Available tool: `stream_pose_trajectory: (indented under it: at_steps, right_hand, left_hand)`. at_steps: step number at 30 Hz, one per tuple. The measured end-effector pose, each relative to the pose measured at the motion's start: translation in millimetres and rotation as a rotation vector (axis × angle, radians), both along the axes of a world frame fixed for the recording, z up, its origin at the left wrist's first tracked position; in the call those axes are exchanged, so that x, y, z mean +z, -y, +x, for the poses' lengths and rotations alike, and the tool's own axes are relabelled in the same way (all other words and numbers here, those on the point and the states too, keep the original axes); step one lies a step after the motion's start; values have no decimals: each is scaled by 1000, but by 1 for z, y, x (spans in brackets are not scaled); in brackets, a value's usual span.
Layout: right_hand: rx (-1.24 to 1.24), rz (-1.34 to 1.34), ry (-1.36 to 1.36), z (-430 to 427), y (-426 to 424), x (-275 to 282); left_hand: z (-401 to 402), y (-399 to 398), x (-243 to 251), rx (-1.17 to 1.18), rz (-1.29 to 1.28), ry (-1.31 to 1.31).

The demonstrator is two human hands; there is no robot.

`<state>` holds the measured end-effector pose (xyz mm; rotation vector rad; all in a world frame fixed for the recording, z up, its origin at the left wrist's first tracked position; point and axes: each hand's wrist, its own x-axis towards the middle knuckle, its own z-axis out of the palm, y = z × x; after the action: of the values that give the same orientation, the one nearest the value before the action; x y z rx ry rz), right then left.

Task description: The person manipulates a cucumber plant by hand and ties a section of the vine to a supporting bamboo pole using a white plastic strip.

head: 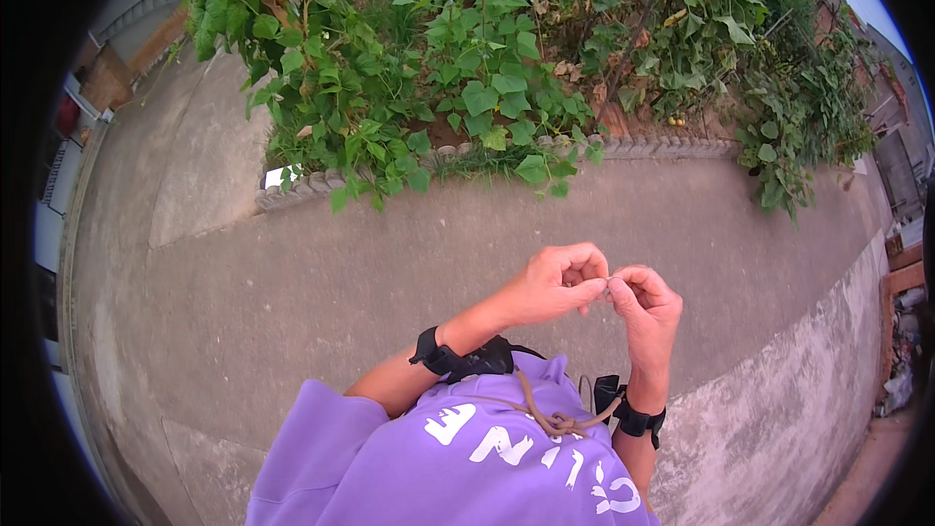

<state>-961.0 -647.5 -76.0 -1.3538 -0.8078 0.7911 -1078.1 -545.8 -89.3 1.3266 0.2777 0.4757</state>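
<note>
My left hand [562, 283] and my right hand [649, 307] meet fingertip to fingertip in front of my body. Thumb and forefinger of each pinch a tiny, thin object [609, 279], too small to identify. Black straps go round both wrists. Below the hands lies the front of a purple sweatshirt [453, 482] with white lettering and a knotted brown drawstring [559, 424]. At the waist, between the forearms, a black item [482, 361] is partly hidden.
Beyond the concrete pavement [365, 270] runs a low scalloped garden edging [657, 148]. Climbing leafy plants [482, 98] grow behind it, some hanging over the edging. Red and yellowish fruits [676, 121] lie near the soil. Brickwork and clutter [906, 351] stand at the far right.
</note>
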Motion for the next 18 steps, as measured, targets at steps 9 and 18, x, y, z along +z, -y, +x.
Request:
stream_pose_trajectory:
  at_steps: [9, 18]
  right_hand:
    - [78, -63, 48, 3, -3, -5]
    - [96, -55, 40, 8, -2, -10]
  left_hand:
    - [-2, -13, 0, 104, 296, -66]
    - [1, -14, -9, 23, 176, -99]
